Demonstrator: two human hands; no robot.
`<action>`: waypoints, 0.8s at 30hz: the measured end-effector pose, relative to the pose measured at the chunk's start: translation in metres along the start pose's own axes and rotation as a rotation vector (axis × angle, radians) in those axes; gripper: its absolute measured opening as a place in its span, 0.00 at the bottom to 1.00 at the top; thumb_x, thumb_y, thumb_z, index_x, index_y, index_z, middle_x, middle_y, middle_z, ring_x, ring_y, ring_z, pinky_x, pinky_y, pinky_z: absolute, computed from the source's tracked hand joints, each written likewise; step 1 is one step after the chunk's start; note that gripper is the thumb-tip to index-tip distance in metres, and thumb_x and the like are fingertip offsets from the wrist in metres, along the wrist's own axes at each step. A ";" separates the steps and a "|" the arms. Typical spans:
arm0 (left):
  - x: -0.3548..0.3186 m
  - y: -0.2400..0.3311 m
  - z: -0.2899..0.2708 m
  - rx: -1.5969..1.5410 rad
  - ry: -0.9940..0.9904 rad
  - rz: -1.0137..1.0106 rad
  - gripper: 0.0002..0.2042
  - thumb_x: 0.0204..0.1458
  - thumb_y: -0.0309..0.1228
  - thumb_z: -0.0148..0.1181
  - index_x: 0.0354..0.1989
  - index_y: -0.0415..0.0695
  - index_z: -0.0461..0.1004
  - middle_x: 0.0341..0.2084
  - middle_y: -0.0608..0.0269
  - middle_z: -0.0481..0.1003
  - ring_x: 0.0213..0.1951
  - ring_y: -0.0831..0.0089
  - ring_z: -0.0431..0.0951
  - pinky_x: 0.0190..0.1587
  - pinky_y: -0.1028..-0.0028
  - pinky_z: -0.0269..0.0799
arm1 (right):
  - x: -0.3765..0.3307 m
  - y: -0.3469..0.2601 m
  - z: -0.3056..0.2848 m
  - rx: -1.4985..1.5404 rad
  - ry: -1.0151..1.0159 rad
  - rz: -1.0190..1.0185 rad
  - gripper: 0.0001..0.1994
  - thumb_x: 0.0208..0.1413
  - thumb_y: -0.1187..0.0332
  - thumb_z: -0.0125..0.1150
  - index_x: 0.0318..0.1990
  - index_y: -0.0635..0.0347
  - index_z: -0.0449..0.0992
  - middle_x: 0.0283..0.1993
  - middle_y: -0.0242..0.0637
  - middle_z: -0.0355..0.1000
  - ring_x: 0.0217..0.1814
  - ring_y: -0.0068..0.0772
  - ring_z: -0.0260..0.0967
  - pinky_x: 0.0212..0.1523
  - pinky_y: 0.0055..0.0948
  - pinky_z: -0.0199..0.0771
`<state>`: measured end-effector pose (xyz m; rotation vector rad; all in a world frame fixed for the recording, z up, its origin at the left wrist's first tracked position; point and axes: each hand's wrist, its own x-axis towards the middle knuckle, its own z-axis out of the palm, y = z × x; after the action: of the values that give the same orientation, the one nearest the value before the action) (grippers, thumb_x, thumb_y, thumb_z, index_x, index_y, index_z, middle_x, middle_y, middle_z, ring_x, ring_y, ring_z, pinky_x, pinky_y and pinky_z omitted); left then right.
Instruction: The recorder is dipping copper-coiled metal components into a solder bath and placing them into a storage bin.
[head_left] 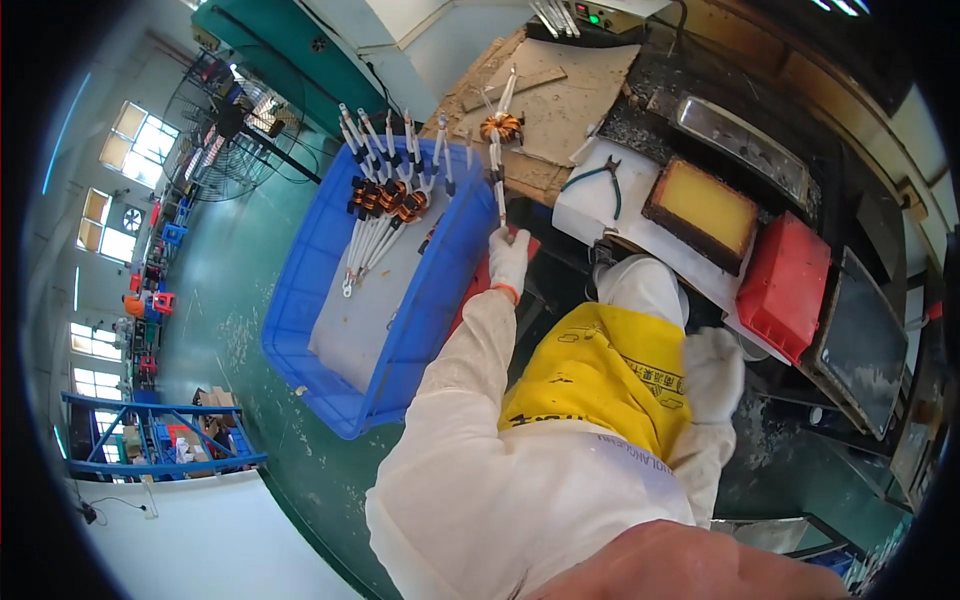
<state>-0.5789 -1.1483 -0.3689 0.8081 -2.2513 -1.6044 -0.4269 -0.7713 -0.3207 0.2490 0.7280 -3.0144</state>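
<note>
My left hand (508,262), in a white glove, is closed on the lower white-sleeved lead of a copper-wound ring coil (502,128). The coil is at the left edge of the worktable, and its other lead points away from me. Beside that hand stands a large blue bin (300,300), with several similar coils (388,200) bunched at its far end, their white leads sticking out both ways. My right hand (712,362), also gloved, hangs beside my yellow apron (600,370), apart from the table. Motion blur hides how its fingers are set.
Teal-handled cutters (608,180) lie on a white sheet. Right of them are a dark-rimmed tray with a yellow surface (705,212), a long metal box (745,145) and a red bin (785,285). Cardboard (570,85) covers the table's far left. A large fan (235,125) stands beyond the blue bin.
</note>
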 end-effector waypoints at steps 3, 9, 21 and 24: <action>0.025 -0.018 -0.013 0.071 0.005 -0.016 0.25 0.59 0.42 0.61 0.58 0.36 0.68 0.47 0.49 0.78 0.51 0.55 0.78 0.57 0.64 0.70 | 0.020 0.055 0.041 0.164 -0.195 0.218 0.19 0.67 0.54 0.56 0.55 0.59 0.74 0.53 0.42 0.76 0.58 0.43 0.72 0.64 0.50 0.69; 0.073 -0.035 0.000 -0.211 -0.064 -0.208 0.21 0.60 0.43 0.60 0.54 0.40 0.71 0.34 0.60 0.77 0.32 0.73 0.77 0.39 0.71 0.76 | 0.031 0.081 0.053 -0.093 0.131 0.445 0.18 0.67 0.54 0.55 0.55 0.58 0.72 0.46 0.43 0.76 0.51 0.46 0.75 0.61 0.51 0.75; 0.078 0.079 -0.020 -0.696 -0.278 -0.232 0.13 0.61 0.40 0.59 0.38 0.41 0.74 0.22 0.71 0.68 0.19 0.80 0.66 0.23 0.77 0.66 | 0.032 0.086 0.033 -0.004 0.020 0.437 0.21 0.70 0.56 0.51 0.59 0.65 0.67 0.53 0.52 0.72 0.52 0.52 0.74 0.64 0.55 0.71; 0.045 0.075 -0.026 -0.504 -0.389 -0.105 0.14 0.61 0.42 0.60 0.37 0.42 0.77 0.24 0.71 0.70 0.22 0.81 0.68 0.26 0.78 0.69 | 0.033 0.086 0.032 0.052 -0.027 0.444 0.21 0.71 0.56 0.49 0.60 0.66 0.66 0.53 0.53 0.72 0.53 0.52 0.74 0.65 0.55 0.71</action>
<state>-0.6236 -1.1774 -0.2947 0.5169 -1.8931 -2.4125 -0.4581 -0.8627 -0.3365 0.3225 0.5107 -2.6103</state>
